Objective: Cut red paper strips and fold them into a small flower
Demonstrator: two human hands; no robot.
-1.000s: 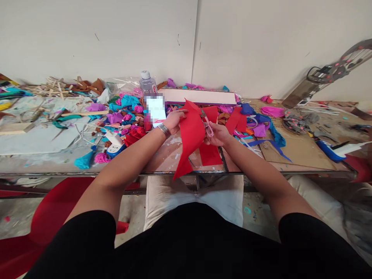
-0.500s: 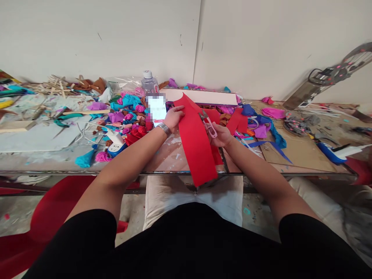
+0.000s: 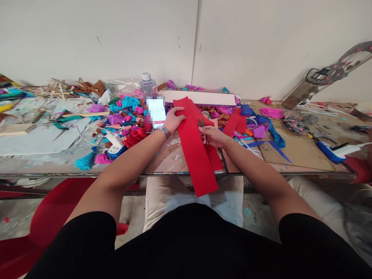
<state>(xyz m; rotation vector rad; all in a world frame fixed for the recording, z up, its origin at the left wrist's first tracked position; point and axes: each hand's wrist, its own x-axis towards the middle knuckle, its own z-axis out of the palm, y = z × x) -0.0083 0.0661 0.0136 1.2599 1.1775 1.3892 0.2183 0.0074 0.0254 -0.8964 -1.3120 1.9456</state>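
A long red strip [image 3: 194, 155], of paper or cloth, slants across the table's front edge, its lower end hanging over my lap. My left hand [image 3: 175, 119] pinches its upper left part, fingers on top. In my right hand [image 3: 213, 135] is a pair of thread snips [image 3: 201, 123], dark blades pointing up and away at the strip's right edge; the fingers cover most of the pink handle. More red material lies under and behind the strip. Beside my left hand, a lit phone [image 3: 157, 110] leans in front of a clear bottle [image 3: 148, 86].
Crumpled coloured pieces [image 3: 128, 116] heap on the left, with a power adapter [image 3: 115, 141] and a blue-based socket [image 3: 116, 151]. A white board [image 3: 200, 97] lies at the back. Cardboard [image 3: 296, 153] is on the right. Another person's leg [image 3: 316, 197] shows at lower right.
The snips have turned in my right hand, so the pink handle is mostly covered by the fingers. The strip's lower end has dropped slightly toward me. My left hand keeps its hold.
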